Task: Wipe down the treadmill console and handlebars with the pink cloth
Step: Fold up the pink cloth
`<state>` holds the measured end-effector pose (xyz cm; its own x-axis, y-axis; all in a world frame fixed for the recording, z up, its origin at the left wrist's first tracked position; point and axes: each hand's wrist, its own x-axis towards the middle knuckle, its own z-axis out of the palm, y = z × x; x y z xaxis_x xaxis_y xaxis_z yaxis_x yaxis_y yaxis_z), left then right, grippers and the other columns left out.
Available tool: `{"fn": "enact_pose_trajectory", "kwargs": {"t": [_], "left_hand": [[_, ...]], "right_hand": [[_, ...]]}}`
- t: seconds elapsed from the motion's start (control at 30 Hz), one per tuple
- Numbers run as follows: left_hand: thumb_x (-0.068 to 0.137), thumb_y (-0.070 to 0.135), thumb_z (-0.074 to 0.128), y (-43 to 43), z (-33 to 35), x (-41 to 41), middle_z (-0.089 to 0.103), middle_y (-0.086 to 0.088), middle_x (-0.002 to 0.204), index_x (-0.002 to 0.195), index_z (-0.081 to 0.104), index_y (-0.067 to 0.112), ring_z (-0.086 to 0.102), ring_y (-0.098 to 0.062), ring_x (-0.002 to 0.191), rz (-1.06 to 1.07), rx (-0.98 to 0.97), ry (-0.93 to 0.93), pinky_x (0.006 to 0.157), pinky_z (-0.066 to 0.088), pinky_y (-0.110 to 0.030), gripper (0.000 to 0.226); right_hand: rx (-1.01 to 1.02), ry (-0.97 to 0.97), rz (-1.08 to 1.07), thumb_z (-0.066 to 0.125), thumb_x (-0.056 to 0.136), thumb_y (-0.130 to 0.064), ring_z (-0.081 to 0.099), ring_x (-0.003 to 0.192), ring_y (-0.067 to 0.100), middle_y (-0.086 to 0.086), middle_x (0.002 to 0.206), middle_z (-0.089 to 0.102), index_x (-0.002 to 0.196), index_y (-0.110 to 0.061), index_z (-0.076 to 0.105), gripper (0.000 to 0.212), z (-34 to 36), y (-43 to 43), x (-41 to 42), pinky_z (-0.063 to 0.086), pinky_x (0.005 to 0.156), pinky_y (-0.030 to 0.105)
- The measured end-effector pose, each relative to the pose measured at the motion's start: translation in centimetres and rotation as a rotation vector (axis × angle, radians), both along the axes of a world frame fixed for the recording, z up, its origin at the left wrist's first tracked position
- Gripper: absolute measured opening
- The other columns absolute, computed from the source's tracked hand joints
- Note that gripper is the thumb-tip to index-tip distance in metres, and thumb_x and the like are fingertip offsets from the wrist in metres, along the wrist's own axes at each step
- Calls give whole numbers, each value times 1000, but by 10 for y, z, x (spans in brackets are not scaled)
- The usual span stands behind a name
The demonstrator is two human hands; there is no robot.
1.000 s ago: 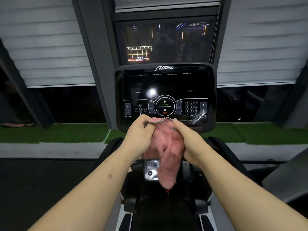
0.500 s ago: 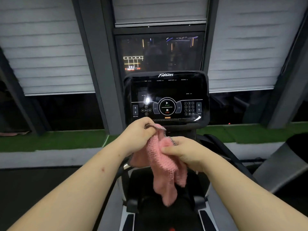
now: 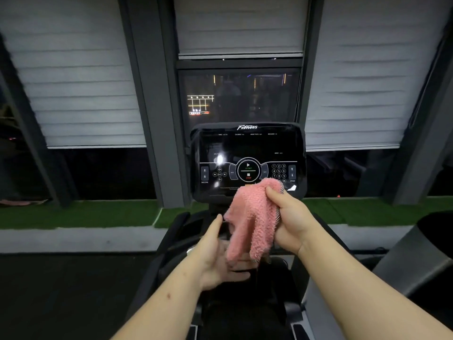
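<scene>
I am gripping the soft, light-looking pink cloth point(image 3: 252, 217) by its bunched top in my right hand point(image 3: 291, 222), my left hand point(image 3: 220, 261) lying open under its tail.

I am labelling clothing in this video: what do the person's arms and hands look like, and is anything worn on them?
The left forearm and right forearm are bare to the frame edge; no sleeves show. The left hand and right hand wear no gloves, and no ring, watch or bracelet is visible. A small dark mark sits on the left forearm.
</scene>
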<state>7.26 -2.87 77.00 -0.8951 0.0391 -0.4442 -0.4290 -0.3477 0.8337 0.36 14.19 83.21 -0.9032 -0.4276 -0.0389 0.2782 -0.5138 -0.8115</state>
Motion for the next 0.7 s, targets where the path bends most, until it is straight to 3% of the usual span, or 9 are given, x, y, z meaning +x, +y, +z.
{"fn": "enact_pose_trajectory", "kwargs": {"t": [0.07, 0.17, 0.23, 0.3, 0.33, 0.4, 0.47, 0.57, 0.7], "left_hand": [[82, 89, 43, 6, 9, -6, 66, -32, 128, 127, 65, -11, 66, -47, 118, -45, 135, 4, 110, 44, -61, 112], [93, 70, 53, 14, 25, -18, 67, -29, 129, 130, 63, -7, 67, -41, 118, 1, 166, 126, 102, 51, -58, 87], [95, 52, 60, 18, 32, -28, 67, -24, 131, 129, 65, 0, 65, -37, 122, 72, 89, 243, 103, 52, -55, 63], [95, 36, 66, 19, 39, -37, 70, -18, 129, 128, 68, 7, 62, -38, 127, 115, 37, 337, 112, 44, -57, 45], [95, 29, 68, 20, 43, -41, 72, -16, 125, 125, 70, 8, 65, -37, 121, 130, 19, 373, 110, 46, -56, 36], [94, 15, 69, 19, 52, -44, 75, -15, 110, 111, 72, 8, 71, -29, 97, 166, -42, 414, 86, 58, -46, 18], [94, 10, 69, 15, 63, -47, 75, -13, 99, 105, 71, 7, 69, -24, 83, 195, -184, 438, 71, 55, -39, 11], [93, 10, 72, 6, 81, -53, 77, -13, 99, 98, 73, 7, 72, -27, 86, 226, -391, 463, 75, 55, -43, 6], [92, 7, 73, 3, 103, -53, 78, -10, 96, 92, 76, 9, 75, -26, 90, 266, -577, 509, 81, 62, -46, 3]], "right_hand": [[-9, 0, -43, 53, 107, -18, 76, 96, 29, 19, 114, 75, 129, -9, 64, 26, 7, 5, -6, 62, 77, 46], [-5, 7, -78, 53, 107, -18, 74, 100, 31, 20, 115, 74, 121, -10, 65, 20, 13, 18, -16, 59, 87, 50], [5, 14, -83, 53, 107, -17, 74, 99, 30, 19, 113, 75, 119, -10, 65, 19, 16, 29, -21, 57, 88, 50], [26, 38, -75, 55, 106, -17, 75, 99, 30, 18, 113, 76, 121, -10, 66, 20, 18, 41, -28, 57, 88, 49], [44, 57, -73, 56, 105, -15, 75, 100, 30, 17, 113, 76, 122, -11, 67, 21, 18, 48, -32, 57, 88, 49], [125, 123, -67, 60, 101, -11, 73, 103, 30, 16, 114, 75, 122, -12, 69, 22, 18, 62, -43, 56, 90, 49], [269, 205, -67, 62, 98, -6, 71, 107, 33, 17, 118, 74, 122, -12, 70, 25, 19, 74, -54, 55, 91, 48], [451, 318, -44, 59, 98, 1, 72, 105, 35, 20, 118, 74, 121, -10, 71, 28, 22, 92, -71, 57, 93, 48], [646, 415, 69, 61, 99, -3, 73, 109, 34, 10, 118, 76, 126, -21, 70, 33, 32, 110, -86, 56, 99, 58]]}}
